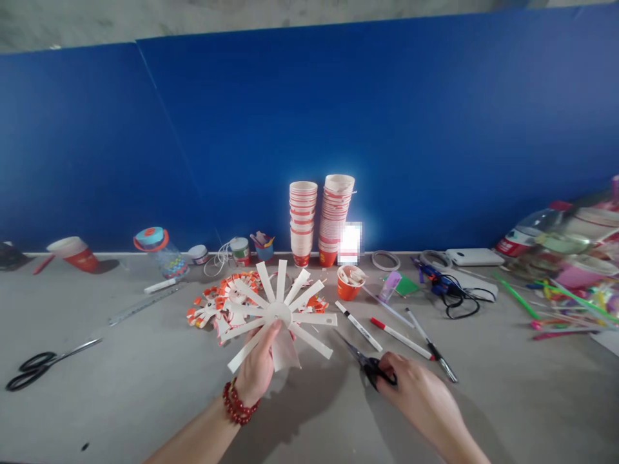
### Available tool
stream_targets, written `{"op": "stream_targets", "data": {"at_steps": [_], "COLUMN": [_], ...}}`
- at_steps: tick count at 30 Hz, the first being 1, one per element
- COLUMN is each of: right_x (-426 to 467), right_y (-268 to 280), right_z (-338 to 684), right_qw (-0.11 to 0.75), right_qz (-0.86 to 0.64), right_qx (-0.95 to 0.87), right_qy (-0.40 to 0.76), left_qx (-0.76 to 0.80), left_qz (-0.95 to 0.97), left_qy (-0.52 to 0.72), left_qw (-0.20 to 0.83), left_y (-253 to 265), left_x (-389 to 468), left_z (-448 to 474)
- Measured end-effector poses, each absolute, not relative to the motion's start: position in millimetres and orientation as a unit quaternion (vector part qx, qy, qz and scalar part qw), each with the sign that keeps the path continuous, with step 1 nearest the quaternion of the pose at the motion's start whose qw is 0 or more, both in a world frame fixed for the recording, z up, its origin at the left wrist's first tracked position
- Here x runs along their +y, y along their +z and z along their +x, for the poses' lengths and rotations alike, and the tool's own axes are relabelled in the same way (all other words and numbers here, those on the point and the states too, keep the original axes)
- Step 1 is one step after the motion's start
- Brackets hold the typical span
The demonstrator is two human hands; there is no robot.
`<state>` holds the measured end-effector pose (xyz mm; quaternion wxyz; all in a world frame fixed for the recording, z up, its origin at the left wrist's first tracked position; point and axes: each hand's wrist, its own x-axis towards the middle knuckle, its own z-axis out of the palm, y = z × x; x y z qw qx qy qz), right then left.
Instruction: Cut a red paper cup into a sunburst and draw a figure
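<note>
My left hand [258,364] pinches a paper cup cut into strips [277,314], its thumb at the round base. The white strips spread out like petals, one at the bottom wider than the others. Low over the table, my right hand [416,390] has its fingers at the black handles of a pair of scissors [370,368], whose blades point toward the far left. Behind the cut cup lie several orange-and-white cut paper pieces [213,306], partly hidden by it. A red bead bracelet [236,403] circles my left wrist.
Two tall stacks of paper cups [303,222] stand against the blue wall [300,116]. A red cup with scraps [349,283] is before them. Markers [358,327] lie near my right hand. Other scissors [46,367] and a ruler [140,308] are at left; straws [556,309] and bottles at right.
</note>
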<state>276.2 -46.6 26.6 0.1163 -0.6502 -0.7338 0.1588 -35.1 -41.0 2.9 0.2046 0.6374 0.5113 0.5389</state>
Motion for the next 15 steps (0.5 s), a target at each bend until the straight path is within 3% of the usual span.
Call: {"op": "stream_targets", "data": {"at_steps": [6, 9, 11, 15], "right_x": [-37, -39, -38, -33], "right_y": [22, 23, 23, 24], "right_z": [267, 243, 227, 209], "right_qw": [0.294, 0.344, 0.325, 0.348], "right_qz": [-0.491, -0.413, -0.370, -0.354], "right_qx": [-0.584, -0.560, -0.579, -0.602], "right_qy": [0.576, 0.631, 0.650, 0.626], "left_qx": [0.547, 0.563, 0.571, 0.580], "left_qz": [0.670, 0.663, 0.651, 0.555], "left_qy": [0.495, 0.490, 0.496, 0.569], "left_qw": [0.081, 0.057, 0.063, 0.179], "left_y": [-18, -24, -27, -27], "left_x": [-33, -32, -33, -33], "left_z": [-49, -53, -53, -44]}}
